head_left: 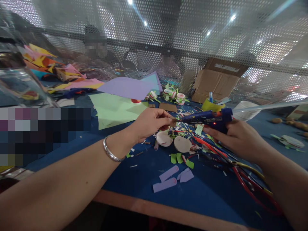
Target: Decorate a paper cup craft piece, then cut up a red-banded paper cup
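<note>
The right hand is closed around the handle of a blue glue gun; a red light shows on its side, and a long glue stick comes out from its rear. The gun is above the table, with its nozzle pointing to the left hand. The fingers of this left hand are bent together and pinch a small brownish piece right at the nozzle; whether the two touch, I cannot tell.

Below them, among paper scraps, lie two small white cups, and scissors are under the right forearm.

Behind the gun stands a yellow tub with a blue-topped item in it. Beside it, white bowls are nested in one another. An open carton is farther back; its inside is hidden. At far left is a clear jar, its content unclear.
</note>
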Action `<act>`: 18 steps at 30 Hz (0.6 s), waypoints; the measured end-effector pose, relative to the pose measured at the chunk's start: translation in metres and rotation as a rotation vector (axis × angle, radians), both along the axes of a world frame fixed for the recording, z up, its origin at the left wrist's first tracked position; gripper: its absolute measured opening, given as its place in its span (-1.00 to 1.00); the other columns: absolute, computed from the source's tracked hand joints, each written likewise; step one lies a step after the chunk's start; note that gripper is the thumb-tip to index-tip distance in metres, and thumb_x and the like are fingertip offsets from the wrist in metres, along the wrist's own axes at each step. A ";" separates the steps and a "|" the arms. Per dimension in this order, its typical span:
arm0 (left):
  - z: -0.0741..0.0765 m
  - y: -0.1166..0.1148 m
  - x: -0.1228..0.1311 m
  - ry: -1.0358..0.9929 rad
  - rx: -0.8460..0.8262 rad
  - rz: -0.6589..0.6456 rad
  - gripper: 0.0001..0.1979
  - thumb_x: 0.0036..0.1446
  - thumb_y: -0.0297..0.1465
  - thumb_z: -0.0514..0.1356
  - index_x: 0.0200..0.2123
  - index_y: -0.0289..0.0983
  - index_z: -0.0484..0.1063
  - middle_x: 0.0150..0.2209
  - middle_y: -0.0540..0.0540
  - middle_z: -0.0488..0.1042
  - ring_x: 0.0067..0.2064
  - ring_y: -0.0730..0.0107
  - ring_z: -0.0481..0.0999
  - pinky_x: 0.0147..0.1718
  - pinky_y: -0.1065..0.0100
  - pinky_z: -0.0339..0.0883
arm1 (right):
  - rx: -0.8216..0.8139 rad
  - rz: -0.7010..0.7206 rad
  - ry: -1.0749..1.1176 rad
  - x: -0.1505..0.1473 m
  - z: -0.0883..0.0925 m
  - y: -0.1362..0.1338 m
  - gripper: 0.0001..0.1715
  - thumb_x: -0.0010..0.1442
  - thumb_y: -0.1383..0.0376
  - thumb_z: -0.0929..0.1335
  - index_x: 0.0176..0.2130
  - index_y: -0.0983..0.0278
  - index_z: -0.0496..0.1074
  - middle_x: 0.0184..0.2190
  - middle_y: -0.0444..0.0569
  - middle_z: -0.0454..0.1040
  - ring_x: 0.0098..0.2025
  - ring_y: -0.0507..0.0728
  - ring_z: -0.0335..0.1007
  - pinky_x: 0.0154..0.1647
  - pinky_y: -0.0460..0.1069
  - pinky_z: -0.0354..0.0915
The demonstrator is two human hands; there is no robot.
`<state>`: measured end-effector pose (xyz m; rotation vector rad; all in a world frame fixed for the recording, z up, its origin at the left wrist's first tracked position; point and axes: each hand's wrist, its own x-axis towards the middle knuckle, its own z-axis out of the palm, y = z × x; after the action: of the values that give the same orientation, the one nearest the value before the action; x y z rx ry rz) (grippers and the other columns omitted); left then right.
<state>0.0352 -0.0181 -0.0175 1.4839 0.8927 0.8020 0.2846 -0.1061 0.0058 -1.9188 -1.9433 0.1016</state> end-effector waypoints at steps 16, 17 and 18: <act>0.000 0.008 -0.006 -0.145 -0.012 0.056 -0.96 0.22 -0.48 0.24 -0.29 -0.35 0.48 -0.46 -0.01 0.48 -0.45 0.57 0.43 -0.41 0.45 0.28 | -0.314 -0.183 0.561 0.049 -0.012 0.022 -0.54 0.23 0.00 0.38 -0.51 0.26 0.37 -0.53 0.06 0.49 -0.54 0.11 0.46 -0.48 0.03 0.44; 0.000 0.008 -0.006 -0.144 -0.009 0.054 -0.96 0.23 -0.47 0.24 -0.28 -0.35 0.48 -0.45 -0.01 0.48 -0.44 0.57 0.43 -0.41 0.45 0.28 | -0.317 -0.188 0.554 0.052 -0.014 0.023 -0.54 0.23 -0.01 0.37 -0.51 0.26 0.37 -0.51 0.08 0.50 -0.53 0.12 0.48 -0.47 0.03 0.44; 0.000 0.008 -0.006 -0.142 -0.005 0.052 -0.96 0.22 -0.48 0.24 -0.28 -0.34 0.48 -0.45 -0.01 0.48 -0.44 0.57 0.43 -0.40 0.45 0.28 | -0.318 -0.190 0.540 0.054 -0.016 0.024 -0.54 0.23 -0.01 0.37 -0.51 0.26 0.38 -0.51 0.10 0.51 -0.52 0.14 0.50 -0.47 0.04 0.45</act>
<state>0.0290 -0.0100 -0.0174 1.3855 0.8283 0.9309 0.3390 -0.0821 -0.0104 -1.9861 -1.4421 0.8252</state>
